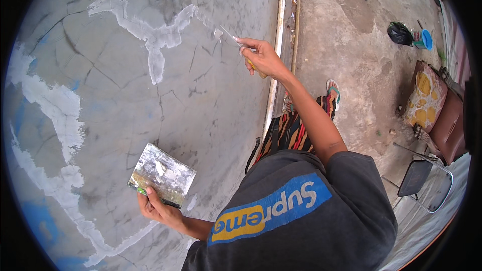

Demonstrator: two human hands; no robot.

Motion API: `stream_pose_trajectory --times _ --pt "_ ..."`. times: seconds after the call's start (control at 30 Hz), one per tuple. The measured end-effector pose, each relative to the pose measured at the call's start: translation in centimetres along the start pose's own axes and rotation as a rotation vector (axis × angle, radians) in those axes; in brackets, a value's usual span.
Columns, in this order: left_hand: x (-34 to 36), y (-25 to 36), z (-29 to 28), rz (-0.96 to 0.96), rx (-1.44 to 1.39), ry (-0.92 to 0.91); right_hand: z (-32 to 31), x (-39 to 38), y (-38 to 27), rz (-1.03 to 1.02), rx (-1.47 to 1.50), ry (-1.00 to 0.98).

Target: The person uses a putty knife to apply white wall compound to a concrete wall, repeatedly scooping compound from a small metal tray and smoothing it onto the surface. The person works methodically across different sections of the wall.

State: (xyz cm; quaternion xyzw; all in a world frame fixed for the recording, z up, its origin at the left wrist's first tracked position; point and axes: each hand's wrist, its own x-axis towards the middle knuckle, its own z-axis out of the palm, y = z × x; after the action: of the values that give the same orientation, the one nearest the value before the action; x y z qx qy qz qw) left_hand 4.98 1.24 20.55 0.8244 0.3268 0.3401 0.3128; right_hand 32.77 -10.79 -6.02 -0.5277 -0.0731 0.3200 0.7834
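Observation:
My right hand [265, 61] grips a putty knife [229, 34] with a yellow handle, its thin blade angled toward the cracked grey wall [211, 100]. Near the blade's tip is a small white dab of filler [217, 34]; whether the blade touches the wall I cannot tell. My left hand [163, 213] holds a flat, stained rectangular board [175, 170] by its lower edge, thumb on top and fingers underneath. A lump of white paste [163, 169] lies on this board. Up and left of the knife, a branching white filler patch [160, 36] covers cracks.
More white filler bands [65, 120] run down the wall's left side, near blue paint marks [37, 221]. Along the wall's foot runs a pale edge [281, 15] beside the concrete floor [366, 85]. Rightward are a black bag [399, 33], blue bucket [427, 39], patterned cushion [426, 95] and metal-framed chair [415, 177].

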Motion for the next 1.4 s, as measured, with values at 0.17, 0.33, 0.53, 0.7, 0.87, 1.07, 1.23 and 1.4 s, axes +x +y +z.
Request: stream_pose_trajectory --times 0.17,0.33,0.53,0.7,0.87,1.07,1.23,1.4 --pt "0.1 0.4 0.3 0.011 -0.001 0.004 1.0 -0.6 -0.4 0.001 -0.149 -0.07" --pt "-0.1 0.2 0.7 0.003 -0.016 0.038 0.3 -3.1 0.3 -0.008 -0.141 -0.205" --pt "0.0 0.5 0.4 0.001 0.003 0.008 -0.7 1.0 1.3 -0.007 -0.033 0.001" --pt "0.0 0.2 0.7 -0.003 -0.013 0.031 1.9 -2.6 1.3 0.015 -0.067 -0.087" --pt "-0.3 0.1 0.2 -0.01 0.005 0.02 0.5 -2.4 2.0 0.042 0.034 -0.007" --pt "0.1 0.2 0.2 0.019 0.022 -0.006 6.8 -0.8 4.7 -0.091 0.14 0.182" --pt "-0.3 0.1 0.8 0.015 0.003 0.058 10.4 -3.9 6.8 -0.333 -0.09 0.209" --pt "-0.1 0.4 0.8 0.01 -0.01 0.039 1.4 -2.7 2.7 0.031 0.167 0.045"
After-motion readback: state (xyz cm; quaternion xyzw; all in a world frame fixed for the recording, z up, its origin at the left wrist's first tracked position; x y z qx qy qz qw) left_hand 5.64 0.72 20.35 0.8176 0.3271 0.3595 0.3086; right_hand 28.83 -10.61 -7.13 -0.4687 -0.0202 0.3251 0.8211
